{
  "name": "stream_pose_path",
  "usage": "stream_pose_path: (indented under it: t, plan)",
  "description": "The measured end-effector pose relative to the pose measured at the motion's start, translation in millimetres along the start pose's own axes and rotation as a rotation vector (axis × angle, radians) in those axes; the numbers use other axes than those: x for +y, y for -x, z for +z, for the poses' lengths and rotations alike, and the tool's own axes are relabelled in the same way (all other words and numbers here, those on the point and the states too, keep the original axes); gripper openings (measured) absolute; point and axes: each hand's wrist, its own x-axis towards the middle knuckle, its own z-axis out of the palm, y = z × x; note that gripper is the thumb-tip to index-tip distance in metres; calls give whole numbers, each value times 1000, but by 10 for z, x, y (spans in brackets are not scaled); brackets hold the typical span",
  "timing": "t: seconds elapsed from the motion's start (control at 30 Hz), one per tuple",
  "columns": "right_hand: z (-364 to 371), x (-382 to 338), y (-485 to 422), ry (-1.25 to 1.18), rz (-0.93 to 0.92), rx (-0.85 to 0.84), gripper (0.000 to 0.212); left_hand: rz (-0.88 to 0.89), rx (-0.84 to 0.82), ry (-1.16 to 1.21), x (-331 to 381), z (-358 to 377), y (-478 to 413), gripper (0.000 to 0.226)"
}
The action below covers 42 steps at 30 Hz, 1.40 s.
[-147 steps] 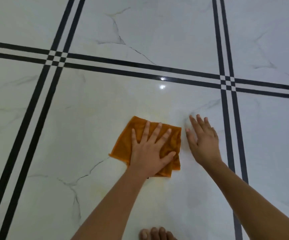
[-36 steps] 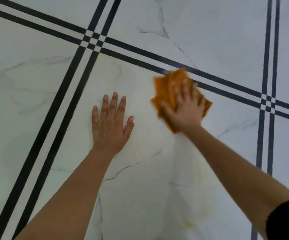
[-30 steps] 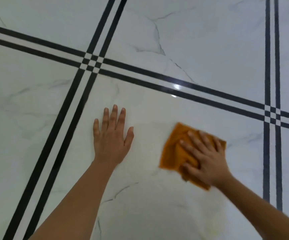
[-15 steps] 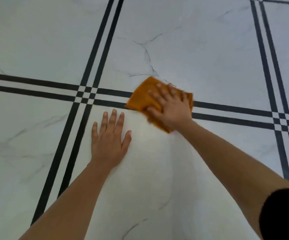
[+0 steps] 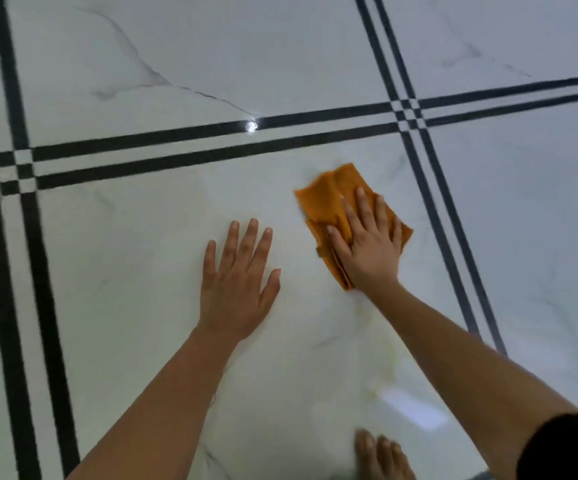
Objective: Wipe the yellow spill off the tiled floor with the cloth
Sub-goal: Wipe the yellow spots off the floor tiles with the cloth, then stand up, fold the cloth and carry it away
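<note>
Orange cloth (image 5: 329, 199) under flat right hand (image 5: 370, 247); left hand (image 5: 235, 282) on floor (image 5: 124, 271).

bare toes (image 5: 381, 455) at bottom edge, black sleeve (image 5: 568, 448) at lower right

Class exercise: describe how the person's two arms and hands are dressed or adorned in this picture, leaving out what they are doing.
Both forearms are bare, with no watch, bracelet or glove visible. The left hand and right hand show no rings that can be made out. A black sleeve covers the right upper arm at the frame's lower corner. The left arm's sleeve, if any, lies outside the picture.
</note>
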Motion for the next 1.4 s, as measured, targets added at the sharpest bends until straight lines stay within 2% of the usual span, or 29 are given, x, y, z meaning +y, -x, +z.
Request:
stream_pose_path:
  t: [0.1,0.3,0.4,0.47,0.57,0.6,0.8,1.03,1.23,1.4]
  plan:
    - [88,164,711,-36,200,-10,65,11,-30,4,133,77,219,59]
    - [295,-92,1800,-176,466,-99,63,-166,-144,99,443,60,782,60]
    - [243,-325,2000,-235,500,-206,62,-277,-259,143,560,-51,1062,64]
    - [56,-416,2024,-380,517,-223,57,-371,-331,181,643,-235,1225,64]
    - [-463,-531,1991,-742,681,-197,41,-482,-411,223,771,-745,1367,57]
    - [-670,-585,1978,-791,707,-206,37,-506,-423,236,826,-944,1386,57]
    - [-2509,-1024,2168,-916,664,-341,18,-531,-386,324,1287,-2685,1406,55]
    - [-4915,-1482,2386,-1154,600,-436,35,-483,-285,391,1800,-4989,1458,54]
    - [-6398,-1686,2316,-1174,366,-499,33,-484,-105,503,2131,-6445,1285,49]
    - [-7161,-1764,2028,-1109,119,-546,32,-514,91,782,2418,-7115,924,48]
